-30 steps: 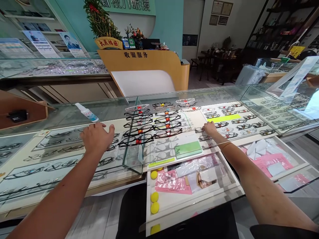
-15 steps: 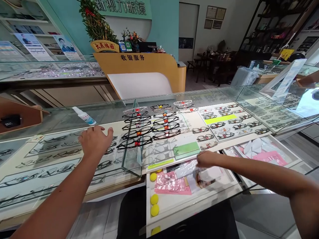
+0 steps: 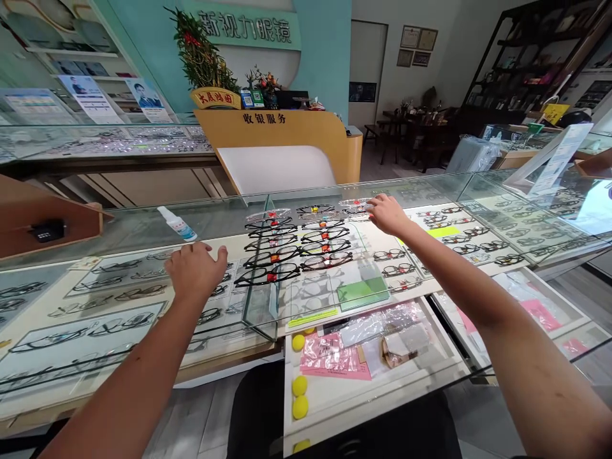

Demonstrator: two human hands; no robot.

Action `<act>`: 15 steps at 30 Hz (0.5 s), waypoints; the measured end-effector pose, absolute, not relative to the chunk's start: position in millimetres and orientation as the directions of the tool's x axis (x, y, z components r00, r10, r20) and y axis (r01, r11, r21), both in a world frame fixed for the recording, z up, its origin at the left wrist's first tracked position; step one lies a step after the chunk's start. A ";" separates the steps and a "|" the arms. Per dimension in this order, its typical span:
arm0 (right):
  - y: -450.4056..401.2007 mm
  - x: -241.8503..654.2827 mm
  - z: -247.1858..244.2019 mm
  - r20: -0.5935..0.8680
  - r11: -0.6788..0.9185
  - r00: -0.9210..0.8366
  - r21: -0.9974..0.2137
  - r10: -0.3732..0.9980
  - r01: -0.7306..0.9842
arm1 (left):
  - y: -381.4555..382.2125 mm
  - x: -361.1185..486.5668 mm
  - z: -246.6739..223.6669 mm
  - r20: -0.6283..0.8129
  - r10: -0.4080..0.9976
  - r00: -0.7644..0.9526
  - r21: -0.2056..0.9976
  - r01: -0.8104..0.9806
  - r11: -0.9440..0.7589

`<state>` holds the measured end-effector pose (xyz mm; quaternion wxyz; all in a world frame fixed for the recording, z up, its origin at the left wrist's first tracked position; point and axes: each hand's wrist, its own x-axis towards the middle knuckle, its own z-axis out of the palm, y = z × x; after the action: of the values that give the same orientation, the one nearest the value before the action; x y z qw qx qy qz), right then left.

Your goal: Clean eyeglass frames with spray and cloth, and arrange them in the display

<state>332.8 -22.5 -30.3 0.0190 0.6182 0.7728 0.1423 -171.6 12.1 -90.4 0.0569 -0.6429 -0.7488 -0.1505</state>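
Glass display surface [image 3: 215, 217]: your left hand [image 3: 196, 271] spread flat, your right hand [image 3: 388, 215] open just beside clear-rimmed glasses [image 3: 354, 205]; a careless brush could skew the black frames [image 3: 272, 258].

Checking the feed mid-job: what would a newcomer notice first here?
The rows of black-framed glasses in the middle of the glass display case stand out most, with the right hand at their far end. Below them, an open drawer holds pink packets and yellow foam balls.
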 end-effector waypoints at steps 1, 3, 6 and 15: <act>-10.4 336.0 -36.6 0.128 0.205 -0.242 0.250 0.962 0.946 | 12.4 -171.9 -90.6 0.280 0.945 -0.168 0.154 0.980 0.128; 8.8 340.5 -48.8 0.096 0.224 -0.257 0.267 0.962 0.937 | 13.1 -172.6 -91.0 0.283 0.944 -0.167 0.156 0.980 0.127; 30.7 345.3 -62.1 0.067 0.245 -0.275 0.286 0.959 0.926 | 14.1 -173.2 -91.7 0.288 0.943 -0.166 0.156 0.980 0.125; 53.3 347.8 -70.0 0.053 0.234 -0.258 0.276 0.965 0.932 | 13.2 -171.2 -91.0 0.297 0.938 -0.179 0.179 0.975 0.130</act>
<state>347.8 53.3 -70.0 0.0640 0.6057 0.7830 0.1267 -171.2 13.2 -91.0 0.0558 -0.6381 -0.7496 -0.1668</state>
